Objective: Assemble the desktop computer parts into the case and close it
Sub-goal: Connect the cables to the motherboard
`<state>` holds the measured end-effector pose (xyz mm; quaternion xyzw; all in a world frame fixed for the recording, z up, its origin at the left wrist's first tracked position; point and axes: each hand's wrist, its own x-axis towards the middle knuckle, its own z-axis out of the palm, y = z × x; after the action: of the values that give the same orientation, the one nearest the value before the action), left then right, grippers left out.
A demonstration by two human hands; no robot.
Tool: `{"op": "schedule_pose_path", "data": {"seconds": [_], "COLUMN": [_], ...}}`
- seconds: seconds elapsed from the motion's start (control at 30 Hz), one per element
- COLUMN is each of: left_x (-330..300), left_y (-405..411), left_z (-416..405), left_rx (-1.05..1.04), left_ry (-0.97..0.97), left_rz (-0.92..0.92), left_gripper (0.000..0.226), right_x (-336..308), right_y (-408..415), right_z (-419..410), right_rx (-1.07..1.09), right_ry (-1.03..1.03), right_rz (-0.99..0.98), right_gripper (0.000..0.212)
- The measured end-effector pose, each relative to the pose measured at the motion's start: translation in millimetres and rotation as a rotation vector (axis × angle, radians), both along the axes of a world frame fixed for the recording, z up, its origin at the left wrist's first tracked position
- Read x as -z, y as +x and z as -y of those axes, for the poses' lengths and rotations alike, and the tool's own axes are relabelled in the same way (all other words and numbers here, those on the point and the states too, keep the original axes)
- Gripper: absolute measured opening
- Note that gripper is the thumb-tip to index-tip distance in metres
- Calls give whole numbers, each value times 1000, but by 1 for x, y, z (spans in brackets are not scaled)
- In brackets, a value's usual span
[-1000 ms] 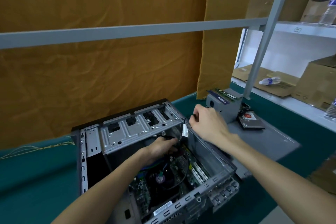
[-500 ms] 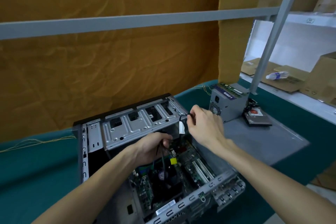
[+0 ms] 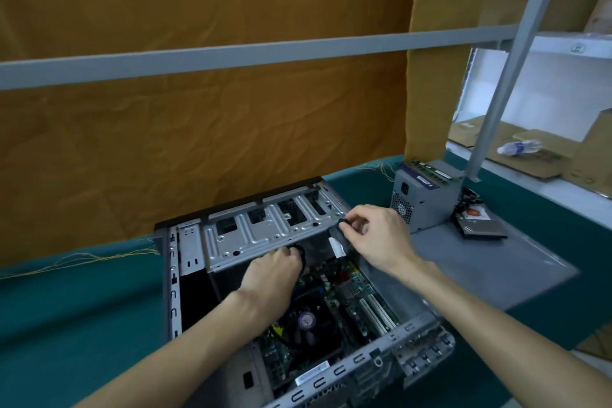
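Right hand (image 3: pixel 377 238) pinching cable (image 3: pixel 342 225)

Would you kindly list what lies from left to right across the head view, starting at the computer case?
Computer case → left hand → right hand → power supply → hard drive → water bottle.

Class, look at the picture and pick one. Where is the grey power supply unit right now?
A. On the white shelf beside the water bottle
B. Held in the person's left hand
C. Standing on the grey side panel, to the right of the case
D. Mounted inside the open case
C: the power supply unit stands on the flat grey side panel to the right of the open case, next to a hard drive, with neither hand on it.
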<state>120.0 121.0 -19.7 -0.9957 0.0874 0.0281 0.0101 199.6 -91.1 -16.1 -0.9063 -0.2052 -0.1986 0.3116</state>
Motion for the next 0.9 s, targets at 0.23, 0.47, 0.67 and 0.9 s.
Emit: {"op": "schedule_pose_path", "data": {"seconds": [0.23,0.47,0.67,0.9], "left_x": [-16,5,20,24], "left_y": [34,45,45,47], "left_z": [35,43,49,51], "left_rx": [140,121,23,-91], "left_ry": [-713,-1006,-1397,-1639], "left_rz": [100,150,-31,-198], "left_gripper": [49,18,25,25], "right_x": [-2,3,7,9], "right_y": [-2,-4,1,2], "right_z": [7,13,17,19], "right_rx": [-76,-144,-133,-151], "right_ry": [184,239,241,263], "right_rz": [-141,-186,-196,-197], "right_gripper": [7,5,9,14]}}
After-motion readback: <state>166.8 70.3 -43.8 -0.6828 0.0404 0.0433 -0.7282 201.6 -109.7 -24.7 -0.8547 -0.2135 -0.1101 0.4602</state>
